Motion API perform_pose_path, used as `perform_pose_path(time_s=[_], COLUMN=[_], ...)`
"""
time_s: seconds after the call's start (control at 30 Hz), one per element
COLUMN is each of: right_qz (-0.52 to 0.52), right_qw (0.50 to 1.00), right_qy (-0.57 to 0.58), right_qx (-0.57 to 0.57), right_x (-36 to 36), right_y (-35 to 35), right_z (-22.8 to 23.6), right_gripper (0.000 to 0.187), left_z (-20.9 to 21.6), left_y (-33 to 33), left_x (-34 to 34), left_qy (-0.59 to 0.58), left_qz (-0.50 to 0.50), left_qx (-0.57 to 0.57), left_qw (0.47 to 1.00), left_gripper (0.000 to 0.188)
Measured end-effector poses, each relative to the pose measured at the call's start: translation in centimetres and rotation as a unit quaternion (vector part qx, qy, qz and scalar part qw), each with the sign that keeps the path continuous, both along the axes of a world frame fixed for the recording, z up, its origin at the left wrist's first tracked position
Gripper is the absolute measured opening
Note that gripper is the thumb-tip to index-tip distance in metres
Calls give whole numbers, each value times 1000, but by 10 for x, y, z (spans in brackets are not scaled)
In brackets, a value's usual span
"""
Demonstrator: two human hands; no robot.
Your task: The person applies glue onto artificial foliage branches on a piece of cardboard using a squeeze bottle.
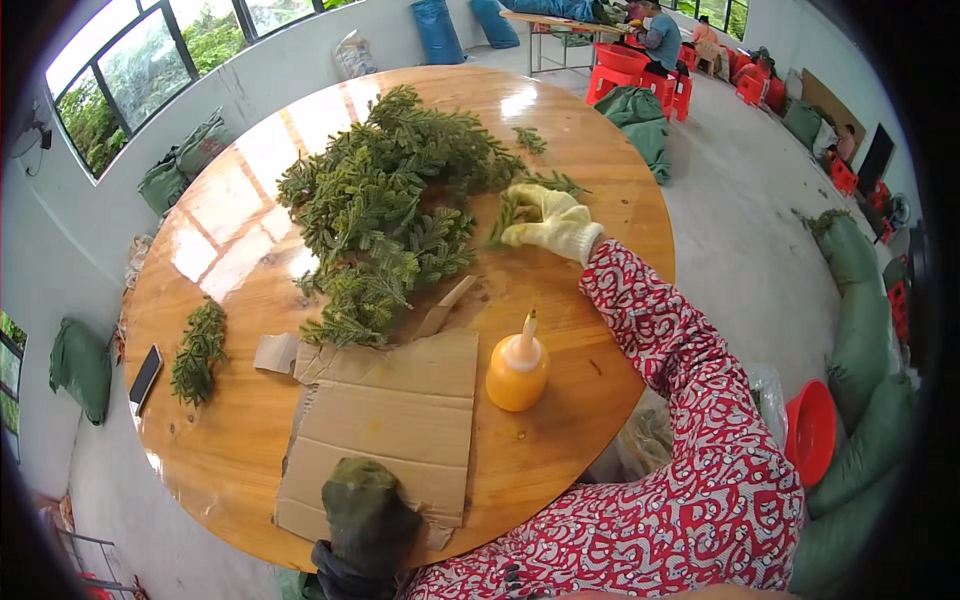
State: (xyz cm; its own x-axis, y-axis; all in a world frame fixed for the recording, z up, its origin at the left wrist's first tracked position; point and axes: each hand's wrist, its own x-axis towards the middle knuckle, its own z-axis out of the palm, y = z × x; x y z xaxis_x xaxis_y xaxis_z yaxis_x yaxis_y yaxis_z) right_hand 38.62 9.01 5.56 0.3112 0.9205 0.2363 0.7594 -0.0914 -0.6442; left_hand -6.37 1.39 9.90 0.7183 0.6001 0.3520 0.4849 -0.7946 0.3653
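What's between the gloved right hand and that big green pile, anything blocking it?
Just a small green sprig, right by the right hand, on the side facing the big green pile. Nothing else visible stands between them; the orange bottle stands off to the near side.

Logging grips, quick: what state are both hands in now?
Left hand: cannot be told; the dark green shape on the cardboard shows no clear fingers.
Right hand: curled around a green sprig, apparently holding it.

Right hand [555,222] gloved in cream knit; red sleeve [690,400], pale curly print.
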Motion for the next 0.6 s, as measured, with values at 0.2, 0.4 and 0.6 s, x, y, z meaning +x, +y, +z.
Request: perform_pose_path(time_s=[0.2, 0.4, 0.6], right_qz=[-45, -255, -322], right_qw=[987, 951, 942], right_qy=[93, -175, -88], right_qx=[124, 11, 24], right_x=[8, 57, 73], right_y=[11, 26, 87], right_z=[8, -10, -19], right_gripper=[66, 86, 89], left_z=[6, 8, 8], left_y=[0, -4, -1], left_x=[-2, -3, -1], left_qy=[21, 47, 51], left_qz=[8, 32, 37], left_qx=[-28, -27, -37], left_qw=[999, 998, 997], left_gripper=[29, 27, 28])
